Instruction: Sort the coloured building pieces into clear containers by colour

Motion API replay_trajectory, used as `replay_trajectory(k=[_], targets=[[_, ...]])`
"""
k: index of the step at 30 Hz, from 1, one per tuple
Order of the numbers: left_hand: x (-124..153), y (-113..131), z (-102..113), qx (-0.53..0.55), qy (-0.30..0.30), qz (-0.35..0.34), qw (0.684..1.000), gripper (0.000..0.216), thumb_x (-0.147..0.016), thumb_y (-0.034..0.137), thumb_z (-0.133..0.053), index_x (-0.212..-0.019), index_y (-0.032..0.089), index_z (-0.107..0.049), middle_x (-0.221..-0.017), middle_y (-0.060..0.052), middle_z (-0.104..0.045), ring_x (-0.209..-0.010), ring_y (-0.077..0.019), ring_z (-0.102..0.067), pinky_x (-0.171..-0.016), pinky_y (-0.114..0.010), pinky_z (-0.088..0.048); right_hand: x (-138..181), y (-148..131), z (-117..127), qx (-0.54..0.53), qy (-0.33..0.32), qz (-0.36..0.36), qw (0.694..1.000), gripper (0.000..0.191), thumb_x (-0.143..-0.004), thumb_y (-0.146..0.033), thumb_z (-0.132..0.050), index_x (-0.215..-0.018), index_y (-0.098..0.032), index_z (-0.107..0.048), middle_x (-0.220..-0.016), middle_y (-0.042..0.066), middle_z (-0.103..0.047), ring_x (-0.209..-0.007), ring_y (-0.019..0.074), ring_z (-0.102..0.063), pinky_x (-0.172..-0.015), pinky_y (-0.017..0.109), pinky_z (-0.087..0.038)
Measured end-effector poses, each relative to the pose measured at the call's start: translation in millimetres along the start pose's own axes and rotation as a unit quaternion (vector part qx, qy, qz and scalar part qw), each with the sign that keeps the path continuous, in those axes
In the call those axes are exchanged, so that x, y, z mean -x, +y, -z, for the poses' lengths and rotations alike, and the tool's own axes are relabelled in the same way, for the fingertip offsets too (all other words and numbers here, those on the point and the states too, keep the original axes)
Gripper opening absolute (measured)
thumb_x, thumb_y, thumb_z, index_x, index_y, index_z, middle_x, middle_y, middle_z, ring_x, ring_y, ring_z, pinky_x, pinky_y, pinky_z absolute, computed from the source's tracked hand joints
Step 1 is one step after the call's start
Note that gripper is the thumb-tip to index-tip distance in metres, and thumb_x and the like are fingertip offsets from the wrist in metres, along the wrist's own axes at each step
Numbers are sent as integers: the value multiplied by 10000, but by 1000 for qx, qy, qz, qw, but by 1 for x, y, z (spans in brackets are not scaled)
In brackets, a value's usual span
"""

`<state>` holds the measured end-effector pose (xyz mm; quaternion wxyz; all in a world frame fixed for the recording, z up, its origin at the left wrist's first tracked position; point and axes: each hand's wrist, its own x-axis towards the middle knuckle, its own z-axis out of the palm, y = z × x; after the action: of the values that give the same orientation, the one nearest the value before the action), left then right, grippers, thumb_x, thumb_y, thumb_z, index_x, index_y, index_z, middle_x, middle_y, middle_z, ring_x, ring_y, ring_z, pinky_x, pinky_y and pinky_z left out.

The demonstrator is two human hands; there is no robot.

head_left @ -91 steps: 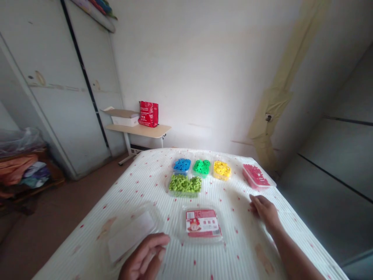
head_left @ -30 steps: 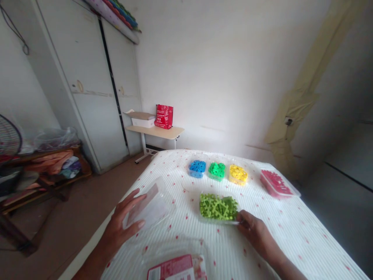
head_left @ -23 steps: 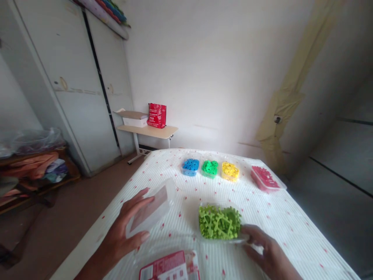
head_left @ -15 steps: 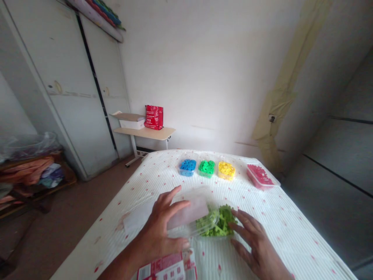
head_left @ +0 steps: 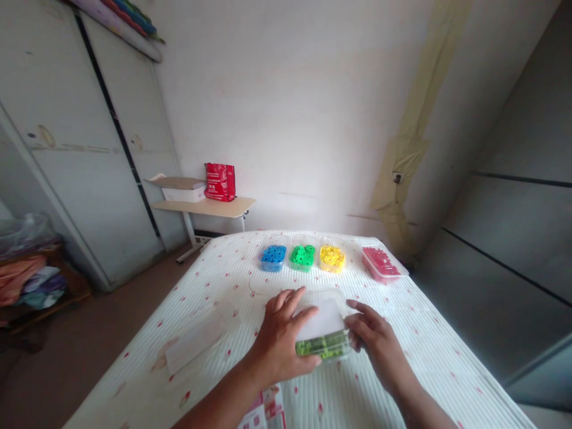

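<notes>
A clear plastic box of light green pieces (head_left: 328, 347) stands on the table in front of me. Its clear lid (head_left: 324, 317), with a whitish patch on it, now lies over the pieces; whether it sits fully down I cannot tell. My left hand (head_left: 286, 336) grips the lid and box from the left, thumb low at the front and fingers along the top. On the other side, my right hand (head_left: 373, 336) has its bent fingers closed at the box's right edge, by the lid's rim.
Behind stand boxes of blue pieces (head_left: 273, 256), green pieces (head_left: 302, 256), yellow pieces (head_left: 332, 257) and pink-red pieces (head_left: 381, 263). A flat whitish sheet (head_left: 196, 342) lies left; a printed red-and-white package (head_left: 270, 408) is near my left forearm. A side table (head_left: 214, 207) bears a red bag (head_left: 220, 182).
My left hand has brought the lid rightward over the light green pieces. My right hand has curled its fingers onto the box's right edge. The view has turned slightly right.
</notes>
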<state>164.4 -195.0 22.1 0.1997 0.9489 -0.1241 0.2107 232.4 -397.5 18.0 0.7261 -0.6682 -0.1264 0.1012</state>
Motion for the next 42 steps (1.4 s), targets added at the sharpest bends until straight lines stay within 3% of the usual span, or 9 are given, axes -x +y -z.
replay_trajectory(k=[7,10,14,17,22,26,32,36,42], targets=[[14,-18,5,59,29,-11,998,814,-536,566,-715,-1257,276,-475,-1465,-76,-211,-1276,-368,-237,-1028,-517,-225,-6,2,-7,-134,-64,-69,986,280,-719,-318,-670,-939,-168,-585,-591,-26,-576,-492,66,-427,-485,202,-313],[20,-27,7,159,69,50,983,707,-682,484,-647,-1310,268,-405,-1440,-90,-264,-1278,-319,-281,-1033,-466,-257,-3,0,-10,-128,-94,-46,986,190,-741,-319,-654,-835,-170,-582,-592,-21,-578,-524,73,-433,-508,204,-315],[24,-32,10,373,113,205,898,559,-800,303,-520,-1327,229,-349,-1125,-77,-550,-925,-186,-573,-782,-309,-467,0,-3,-12,-91,-114,-8,989,181,-766,-346,-629,-829,-195,-552,-627,-18,-597,-556,90,-447,-532,218,-324],[22,-32,12,476,119,260,832,516,-779,289,-535,-1266,158,-424,-850,-18,-587,-696,-129,-570,-620,-238,-459,0,-2,-12,-55,-110,11,992,169,-780,-349,-613,-832,-203,-545,-645,-15,-602,-576,99,-452,-547,227,-335],[15,-28,15,525,109,287,794,496,-725,273,-587,-1190,125,-502,-722,19,-581,-578,-105,-545,-549,-225,-436,-3,-3,-2,-18,-102,23,994,143,-776,-335,-602,-822,-205,-565,-651,-23,-569,-578,103,-435,-535,233,-339],[6,-20,32,497,111,258,821,284,-713,248,-608,-981,153,-604,-751,4,-618,-694,-131,-596,-655,-246,-473,-8,-17,11,50,-62,48,996,132,-692,-282,-673,-775,-199,-611,-658,-34,-534,-573,90,-419,-523,224,-342],[-7,-7,52,303,133,53,942,106,-771,147,-551,-776,188,-649,-830,-23,-661,-832,-150,-607,-791,-288,-475,-23,-31,19,71,-18,125,989,185,-575,-298,-741,-706,-219,-637,-748,-2,-603,-663,151,-544,-570,265,-447],[-1,-19,28,220,128,-57,965,221,-794,75,-497,-843,208,-667,-945,-46,-659,-902,-146,-608,-805,-296,-496,-34,-6,26,107,-4,159,981,162,-632,-364,-712,-711,-230,-670,-904,45,-656,-843,216,-598,-724,324,-484],[20,-40,-8,130,85,-95,983,316,-808,24,-449,-937,219,-662,-1056,-70,-639,-992,-148,-587,-827,-304,-505,-39,35,39,230,-14,218,948,144,-741,-348,-601,-813,-274,-702,-998,49,-679,-976,243,-599,-886,407,-448]])
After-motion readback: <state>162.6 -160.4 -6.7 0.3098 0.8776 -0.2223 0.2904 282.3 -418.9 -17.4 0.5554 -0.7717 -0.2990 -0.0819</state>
